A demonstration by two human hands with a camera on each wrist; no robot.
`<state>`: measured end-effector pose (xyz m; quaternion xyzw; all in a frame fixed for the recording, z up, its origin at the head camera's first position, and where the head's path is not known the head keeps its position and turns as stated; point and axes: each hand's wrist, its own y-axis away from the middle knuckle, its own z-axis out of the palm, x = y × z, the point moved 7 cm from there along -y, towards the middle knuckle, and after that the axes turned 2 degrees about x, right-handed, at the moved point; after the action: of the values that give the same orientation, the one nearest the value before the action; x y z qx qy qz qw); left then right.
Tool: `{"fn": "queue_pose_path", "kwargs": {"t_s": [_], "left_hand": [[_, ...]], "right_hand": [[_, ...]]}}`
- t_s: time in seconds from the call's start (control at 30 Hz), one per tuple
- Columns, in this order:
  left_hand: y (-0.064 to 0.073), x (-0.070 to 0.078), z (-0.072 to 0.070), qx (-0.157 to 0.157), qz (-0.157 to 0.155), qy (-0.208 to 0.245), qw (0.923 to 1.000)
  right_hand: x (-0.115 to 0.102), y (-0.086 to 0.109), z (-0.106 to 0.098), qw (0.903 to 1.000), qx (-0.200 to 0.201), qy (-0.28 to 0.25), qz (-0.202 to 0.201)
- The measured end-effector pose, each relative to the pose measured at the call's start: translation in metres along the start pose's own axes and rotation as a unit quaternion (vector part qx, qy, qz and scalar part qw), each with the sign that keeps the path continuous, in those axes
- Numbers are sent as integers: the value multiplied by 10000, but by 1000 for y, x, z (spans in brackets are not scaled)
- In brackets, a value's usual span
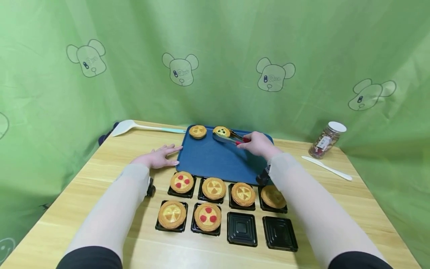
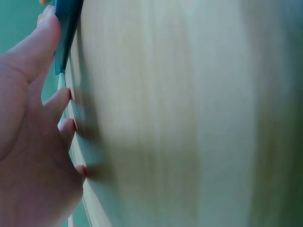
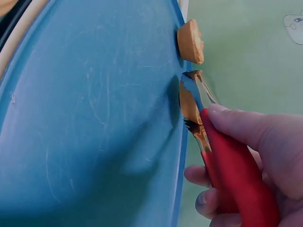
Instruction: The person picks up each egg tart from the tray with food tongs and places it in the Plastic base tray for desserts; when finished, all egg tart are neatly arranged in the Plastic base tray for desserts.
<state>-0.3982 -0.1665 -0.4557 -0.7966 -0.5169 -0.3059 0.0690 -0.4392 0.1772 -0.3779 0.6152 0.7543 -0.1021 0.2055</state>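
Note:
In the head view my right hand grips red-handled metal tongs. Their tips stand on either side of a tart with dark dots on top, at the back of a blue tray. The right wrist view shows that tart between the tips; whether it is lifted I cannot tell. A second tart, with a wedge pattern, sits at the tray's back left. My left hand lies at the tray's left edge, fingers spread, thumb and index finger touching or very near the rim.
In front of the tray, several black plastic trays hold tarts, some with red dots, some wedge-patterned. Two black trays at front right, one beside another, hold nothing. A spatula, a white knife and a jar lie around.

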Motion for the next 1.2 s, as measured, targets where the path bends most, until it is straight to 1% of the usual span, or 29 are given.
{"fn": "queue_pose_path", "kwargs": {"t_s": [0.2, 0.33, 0.47, 0.6, 0.77, 0.97, 1.07, 1.2], "left_hand": [[-1, 2, 2, -56, 35, -21, 10000], [-1, 2, 4, -60, 73, -57, 9999], [-1, 2, 5, -71, 46, -40, 10000], [0, 2, 5, -66, 11, -19, 10000], [0, 1, 7, -65, 7, -61, 10000], [0, 0, 9, -78, 68, -30, 9999], [1, 0, 8, -40, 84, 6, 10000], [0, 1, 3, 49, 84, 49, 9999]], "right_hand": [[-4, 13, -17, 9991, 195, -132, -339], [-9, 26, -30, 9984, 214, -234, -471], [-16, 43, -42, 9979, 179, -241, -579], [-25, 65, -50, 9968, 129, -238, -754], [-36, 101, -61, 9953, 25, -403, -877], [-44, 157, -74, 9920, -114, -451, -1174], [-42, 187, -76, 9898, -159, -449, -1345], [-31, 223, -75, 9878, -218, -507, -1457]]}}
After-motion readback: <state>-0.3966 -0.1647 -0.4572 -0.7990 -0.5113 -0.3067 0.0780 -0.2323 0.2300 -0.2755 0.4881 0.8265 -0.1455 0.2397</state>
